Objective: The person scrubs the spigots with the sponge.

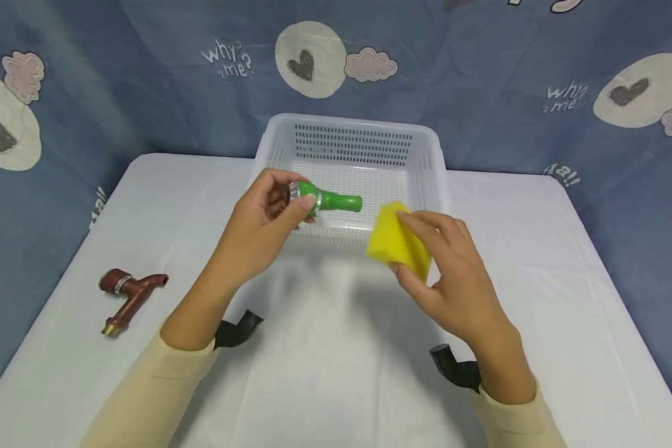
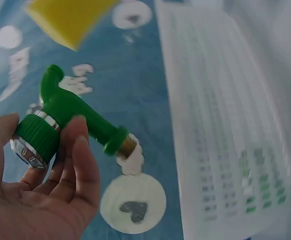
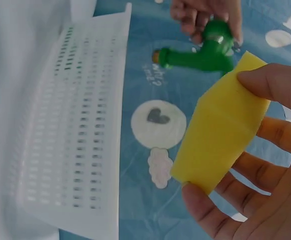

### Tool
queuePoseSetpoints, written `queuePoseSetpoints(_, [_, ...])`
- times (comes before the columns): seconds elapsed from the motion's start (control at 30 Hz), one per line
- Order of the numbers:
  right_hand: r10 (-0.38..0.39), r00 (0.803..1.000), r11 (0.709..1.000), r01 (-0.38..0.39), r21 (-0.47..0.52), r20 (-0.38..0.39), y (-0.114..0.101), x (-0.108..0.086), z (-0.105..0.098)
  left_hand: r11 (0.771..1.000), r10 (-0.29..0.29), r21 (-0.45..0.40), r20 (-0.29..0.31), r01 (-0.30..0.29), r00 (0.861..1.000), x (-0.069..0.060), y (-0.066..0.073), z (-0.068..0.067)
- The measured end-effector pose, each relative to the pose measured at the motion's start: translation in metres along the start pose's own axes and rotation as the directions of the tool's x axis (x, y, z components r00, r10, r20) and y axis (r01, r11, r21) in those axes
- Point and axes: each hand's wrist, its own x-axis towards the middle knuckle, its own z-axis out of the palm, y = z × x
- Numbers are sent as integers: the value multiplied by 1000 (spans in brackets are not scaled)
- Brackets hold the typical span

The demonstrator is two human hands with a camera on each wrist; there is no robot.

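My left hand point(image 1: 263, 227) grips a green faucet point(image 1: 338, 201) by its round ribbed knob, above the near side of the white basket. In the left wrist view the green faucet point(image 2: 80, 112) shows its curved spout and a brass threaded end. My right hand point(image 1: 453, 274) holds a yellow sponge point(image 1: 397, 239) between thumb and fingers, just right of the faucet. In the right wrist view the sponge point(image 3: 220, 122) looks bent, and the faucet point(image 3: 200, 57) is beyond it, with a small gap hard to judge.
A white perforated plastic basket point(image 1: 353, 121) stands at the back middle of the white-covered table point(image 1: 313, 373). A dark red faucet point(image 1: 134, 302) with a brass end lies at the left. Behind hangs a blue patterned cloth point(image 1: 173, 112).
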Motion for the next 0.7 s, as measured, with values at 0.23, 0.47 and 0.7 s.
queuePoseSetpoints(0.23, [5, 1000, 1000, -5, -8, -18, 1, 1, -4, 936, -36, 348, -41, 48, 999, 56, -10, 11])
queuePoseSetpoints(0.47, [18, 999, 1000, -18, 2, -34, 2, 2, -6, 874, -284, 417, 23, 249, 959, 107, -27, 26])
queuePoseSetpoints(0.7, [22, 998, 1000, -21, 14, -55, 4, 2, -8, 614, -558, 702, 63, 360, 827, 136, -44, 41])
